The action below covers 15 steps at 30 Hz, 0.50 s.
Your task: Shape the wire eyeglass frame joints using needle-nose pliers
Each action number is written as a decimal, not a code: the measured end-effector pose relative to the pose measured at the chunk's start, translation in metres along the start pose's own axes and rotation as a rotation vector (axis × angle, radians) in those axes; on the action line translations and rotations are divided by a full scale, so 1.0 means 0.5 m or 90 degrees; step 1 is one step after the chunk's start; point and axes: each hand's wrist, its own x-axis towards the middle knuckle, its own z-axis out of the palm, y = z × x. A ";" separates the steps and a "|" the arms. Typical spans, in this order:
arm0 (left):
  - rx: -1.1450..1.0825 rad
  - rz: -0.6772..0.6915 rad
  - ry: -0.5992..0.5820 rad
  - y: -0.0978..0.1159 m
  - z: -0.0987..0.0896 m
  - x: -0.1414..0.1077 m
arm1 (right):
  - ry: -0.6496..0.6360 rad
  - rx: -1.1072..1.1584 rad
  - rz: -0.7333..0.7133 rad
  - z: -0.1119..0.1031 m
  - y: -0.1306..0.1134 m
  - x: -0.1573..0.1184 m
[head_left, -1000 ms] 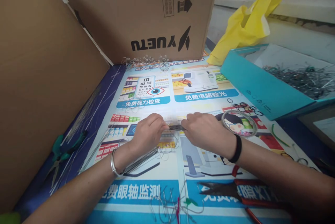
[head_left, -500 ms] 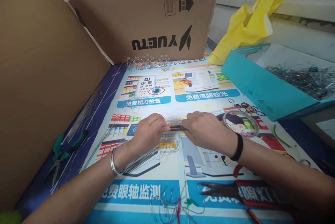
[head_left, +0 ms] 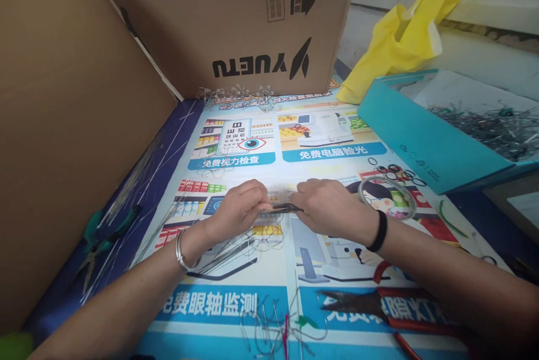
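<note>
Near the middle of the printed sheet, my right hand is closed around dark pliers, whose jaws point left. My left hand is pinched at the tip of those jaws; whatever is between its fingers is too small to make out. Thin wire loops lie just below the hands, and a bundle of straight wires rests beneath my left wrist. A clear ring-shaped coil sits beyond my right wrist, beside several small black rings.
Cardboard panels stand at the left and back. A teal box of metal pieces and a yellow bag are at the right. Red-handled scissors, tangled wires and green-handled pliers lie nearer.
Both hands stay together at the pliers, with my right hand shifted very slightly left. The pliers' jaws look slightly turned. The camera view has moved a little.
</note>
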 end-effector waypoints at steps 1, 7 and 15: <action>-0.003 0.000 -0.002 0.001 0.000 0.000 | -0.001 -0.002 0.001 0.000 0.000 0.000; -0.005 -0.008 -0.008 0.004 -0.002 0.001 | -0.012 -0.017 0.005 0.000 -0.003 0.000; 0.004 -0.002 0.003 0.006 -0.003 0.002 | -0.010 -0.026 0.006 -0.001 -0.004 -0.002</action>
